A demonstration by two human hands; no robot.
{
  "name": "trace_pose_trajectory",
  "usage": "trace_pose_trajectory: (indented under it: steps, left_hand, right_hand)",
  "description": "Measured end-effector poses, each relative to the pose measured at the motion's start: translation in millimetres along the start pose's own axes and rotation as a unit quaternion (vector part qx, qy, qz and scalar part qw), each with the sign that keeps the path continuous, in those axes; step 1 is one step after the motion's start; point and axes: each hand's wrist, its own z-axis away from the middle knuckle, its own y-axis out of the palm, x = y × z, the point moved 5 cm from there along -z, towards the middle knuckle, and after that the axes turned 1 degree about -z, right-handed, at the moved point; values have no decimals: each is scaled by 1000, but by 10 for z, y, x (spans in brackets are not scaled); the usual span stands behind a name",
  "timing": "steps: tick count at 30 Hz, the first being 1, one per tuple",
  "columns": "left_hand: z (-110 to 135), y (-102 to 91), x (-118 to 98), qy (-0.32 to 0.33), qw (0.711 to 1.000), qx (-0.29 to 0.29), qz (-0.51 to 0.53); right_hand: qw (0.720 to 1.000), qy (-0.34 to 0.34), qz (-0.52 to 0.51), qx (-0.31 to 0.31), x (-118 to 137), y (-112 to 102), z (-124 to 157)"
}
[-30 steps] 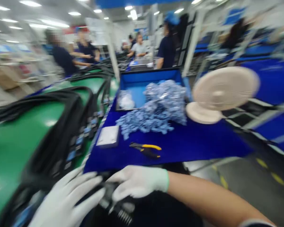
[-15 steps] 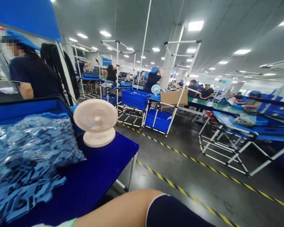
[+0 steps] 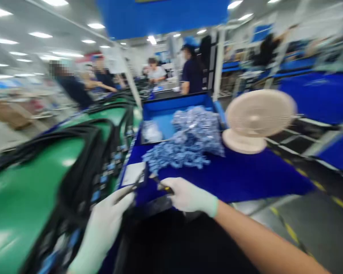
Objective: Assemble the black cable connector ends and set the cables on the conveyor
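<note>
Both hands wear white gloves with pale green cuffs, and motion blurs the view. My left hand is closed on a thin dark cable-like piece that points up and right. A short way to the right, my right hand grips a small black and yellow tool; its exact kind is too smeared to tell. Just beyond the hands lies a small white-topped box. A heap of small blue plastic parts spreads behind it, partly in a clear bag.
Black cables with blue connectors lie along a green conveyor on the left. A blue bin stands behind the parts. A beige fan stands on the right of the blue table. Several co-workers are farther back.
The view has swung left and down from the aisle to the table. Both gloved hands now show; earlier only a forearm and a bit of glove were visible.
</note>
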Motion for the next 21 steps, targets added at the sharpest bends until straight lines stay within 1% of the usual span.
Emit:
trace_pose_trajectory:
  steps: [1, 2, 3, 4, 5, 8, 10, 18, 21]
  left_hand:
    - [142, -187, 75, -61, 998, -7, -1]
    - [238, -292, 117, -120, 993, -9, 19]
    - [292, -335, 135, -171, 984, -10, 54]
    - [314, -335, 132, -208, 974, -11, 93]
    - [315, -310, 112, -228, 965, -10, 126]
    - [283, -232, 29, -227, 960, -9, 165]
    - [286, -213, 17, -227, 958, -6, 176]
    - [329, -205, 92, -228, 958, 0, 175]
    - [345, -189, 106, -226, 959, 1, 171]
  right_hand:
    - [999, -47, -5, 18, 4, 76, -37]
    - [996, -86, -10, 36, 21, 135, -55]
    - [992, -117, -8, 46, 53, 176, -55]
    - [989, -139, -3, 53, 97, 208, -41]
    - [987, -152, 4, 56, 145, 232, -22]
    - [985, -163, 26, 54, 255, 286, 16]
    - [984, -163, 33, 55, 273, 315, 12]
    - [983, -174, 48, 44, 217, 347, 14]
    - [983, -163, 59, 53, 152, 387, 8]
